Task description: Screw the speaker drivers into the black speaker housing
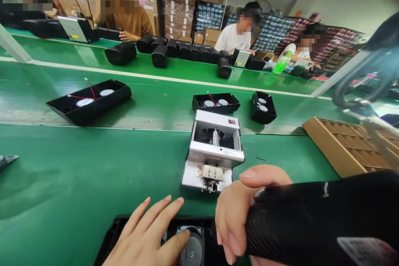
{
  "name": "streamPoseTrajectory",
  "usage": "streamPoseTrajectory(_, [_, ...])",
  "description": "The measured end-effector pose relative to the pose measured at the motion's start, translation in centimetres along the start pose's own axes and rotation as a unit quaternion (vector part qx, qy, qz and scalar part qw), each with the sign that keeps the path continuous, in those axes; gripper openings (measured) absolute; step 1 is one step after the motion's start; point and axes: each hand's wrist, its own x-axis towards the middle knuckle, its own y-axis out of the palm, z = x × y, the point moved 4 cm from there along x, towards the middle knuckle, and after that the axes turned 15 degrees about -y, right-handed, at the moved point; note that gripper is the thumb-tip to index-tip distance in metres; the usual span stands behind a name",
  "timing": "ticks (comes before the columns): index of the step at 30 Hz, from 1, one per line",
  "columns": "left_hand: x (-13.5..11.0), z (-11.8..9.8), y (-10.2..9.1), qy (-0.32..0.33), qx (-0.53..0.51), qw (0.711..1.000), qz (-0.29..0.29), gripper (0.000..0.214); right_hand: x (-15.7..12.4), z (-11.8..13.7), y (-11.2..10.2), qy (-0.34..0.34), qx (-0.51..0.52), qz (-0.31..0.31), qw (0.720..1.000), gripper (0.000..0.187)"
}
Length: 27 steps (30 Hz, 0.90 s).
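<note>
My left hand [149, 237] is spread open over a black speaker box [109, 237] at the bottom edge, its thumb against a round speaker driver [193, 249] inside it. My right hand [233, 216] is wrapped round a thick black electric screwdriver [311, 216], which reaches to the right edge and has a pale label. The tip of this tool cannot be made out. Just beyond my hands stands a white screw feeder [215, 153] with a metal pick-up block at its front.
Open black speaker housings [90, 104] with red wires and white discs lie on the green belt [162, 112]. A cardboard box with dividers [346, 145] stands at right, near a hanging cable loop [349, 87]. Across the line, several people sit behind a row of black housings [187, 52].
</note>
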Motion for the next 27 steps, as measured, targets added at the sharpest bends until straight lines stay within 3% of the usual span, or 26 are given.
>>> streamPoseTrajectory(4, [1.4,-0.9,-0.6,0.002,0.004,0.990,0.143,0.070,-0.2,0.0,-1.3,0.007,-0.001,-0.017,1.000,0.045])
streamPoseTrajectory(6, [2.2,-1.4,-0.8,-0.032,-0.018,0.977,0.209,0.071,-0.4,-0.3,-1.9,0.027,0.010,0.006,1.000,0.042])
streamPoseTrajectory(8, [2.9,-2.0,-0.9,-0.071,-0.054,0.967,0.241,0.063,-0.4,-0.9,-2.3,0.063,0.031,0.055,0.996,0.043])
streamPoseTrajectory(10, [3.1,-2.2,-0.7,-0.114,-0.071,0.962,0.238,0.058,-0.3,-1.5,-2.7,0.091,0.049,0.085,0.991,0.047])
streamPoseTrajectory(12, [2.9,-2.2,-0.4,-0.136,-0.076,0.967,0.203,0.059,-0.1,-1.9,-3.1,0.080,0.055,0.072,0.993,0.047])
streamPoseTrajectory(15, [2.3,-2.1,-0.2,-0.100,-0.093,0.980,0.144,0.062,-0.1,-2.0,-3.4,0.032,0.044,0.047,0.997,0.043])
streamPoseTrajectory(17, [2.2,-1.9,-0.1,-0.077,-0.101,0.984,0.121,0.060,-0.3,-2.1,-3.3,0.044,0.044,0.062,0.996,0.044])
streamPoseTrajectory(23, [2.6,-2.1,-0.8,-0.065,-0.102,0.986,0.112,0.053,0.0,-1.7,-3.9,0.059,0.069,0.083,0.992,0.040])
streamPoseTrajectory(27, [2.8,-2.6,-1.1,-0.129,-0.103,0.978,0.130,0.051,0.5,-1.7,-3.7,0.085,0.066,0.122,0.987,0.045])
